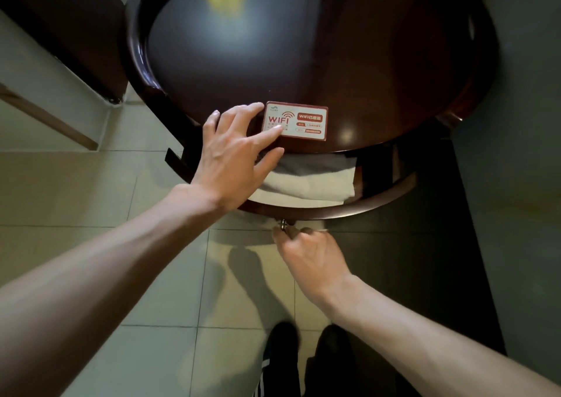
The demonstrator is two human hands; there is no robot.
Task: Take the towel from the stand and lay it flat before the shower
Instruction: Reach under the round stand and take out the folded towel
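Note:
A folded white towel [306,181] lies inside a pulled-out drawer [349,210] under the top of a round dark wooden stand [379,78]. My left hand [235,157] rests with spread fingers on the stand's front edge, its fingertips touching a WiFi card [296,121], directly above the towel. My right hand [306,252] is below the drawer front, fingers curled around the small metal drawer knob [283,223].
Pale floor tiles [127,202] stretch to the left and beneath me. A dark strip of floor [440,245] runs on the right beside a grey wall. Dark furniture [69,32] stands at upper left. My dark shoes [282,342] are at the bottom.

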